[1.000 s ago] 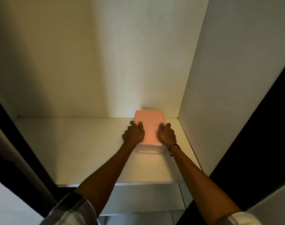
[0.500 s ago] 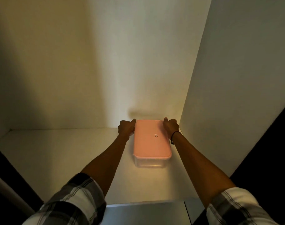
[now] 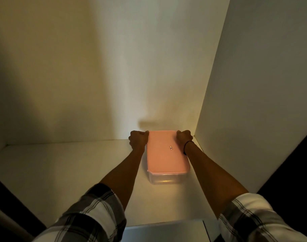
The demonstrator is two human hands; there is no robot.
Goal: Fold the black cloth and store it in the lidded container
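A clear plastic container with a pink lid (image 3: 164,151) lies on the white shelf (image 3: 61,168), near the back right corner. My left hand (image 3: 138,141) grips the container's far left corner with curled fingers. My right hand (image 3: 184,137), a dark band on its wrist, grips the far right corner the same way. The lid is closed flat on the box. No black cloth shows; I cannot tell what is inside the container.
The shelf sits in a white cabinet, with a back wall (image 3: 105,75) just behind the container and a side wall (image 3: 254,93) close on the right. A lower ledge (image 3: 163,231) shows below the shelf's front edge.
My hands have gone from the lid's near top to the container's far corners. The view has come closer to the shelf, and the container now lies nearer the front.
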